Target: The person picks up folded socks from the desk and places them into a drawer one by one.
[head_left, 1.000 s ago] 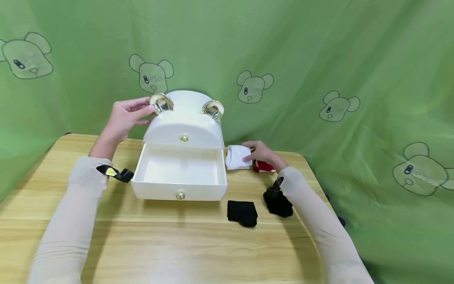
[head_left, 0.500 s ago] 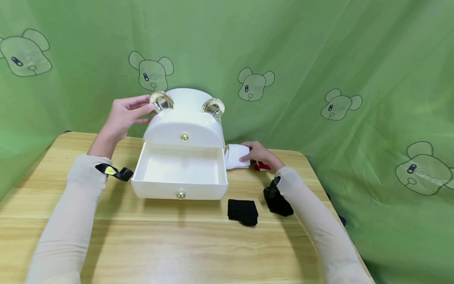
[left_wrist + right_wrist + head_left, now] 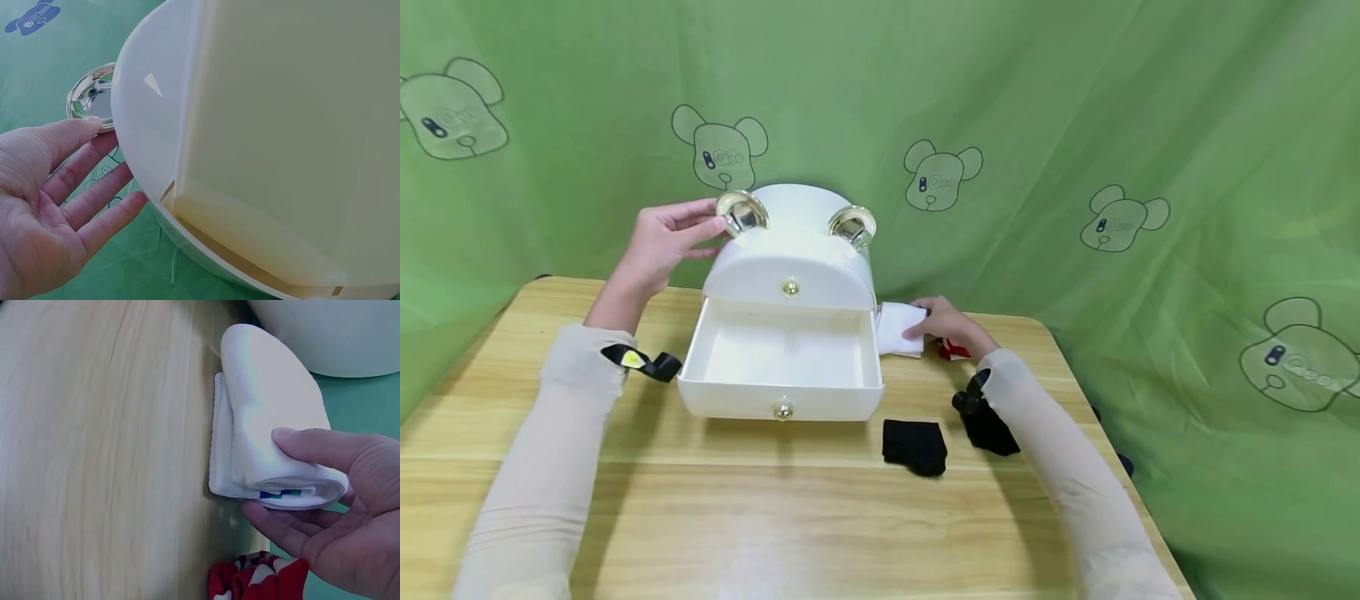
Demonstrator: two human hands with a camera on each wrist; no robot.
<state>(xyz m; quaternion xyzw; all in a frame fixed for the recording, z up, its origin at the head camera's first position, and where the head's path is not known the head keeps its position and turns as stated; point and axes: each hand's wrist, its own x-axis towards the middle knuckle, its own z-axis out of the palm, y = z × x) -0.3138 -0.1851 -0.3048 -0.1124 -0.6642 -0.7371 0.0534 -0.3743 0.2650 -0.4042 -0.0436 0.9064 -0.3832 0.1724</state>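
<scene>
A white rounded storage box (image 3: 790, 262) with two gold ear-shaped pieces stands at the back of the table, its lower drawer (image 3: 781, 402) pulled out. My left hand (image 3: 658, 246) pinches the left gold ear (image 3: 742, 212) between thumb and fingers; in the left wrist view the other fingertips lie along the box's side. To the right of the box, my right hand (image 3: 951, 321) grips a folded white sock (image 3: 898, 328), thumb on top and fingers underneath. The right wrist view shows blue and green marks inside the fold of this sock (image 3: 269, 412).
A red-and-white patterned sock (image 3: 259, 578) lies beside the right hand. Nearer the front are a folded black sock (image 3: 914, 446) and another black cloth item (image 3: 991, 429), partly under the right forearm. A green curtain (image 3: 1022, 100) hangs behind the wooden table (image 3: 760, 508).
My right hand has shifted slightly left with the white sock, which now sits closer to the box and a little tilted. The left hand stays on the gold ear.
</scene>
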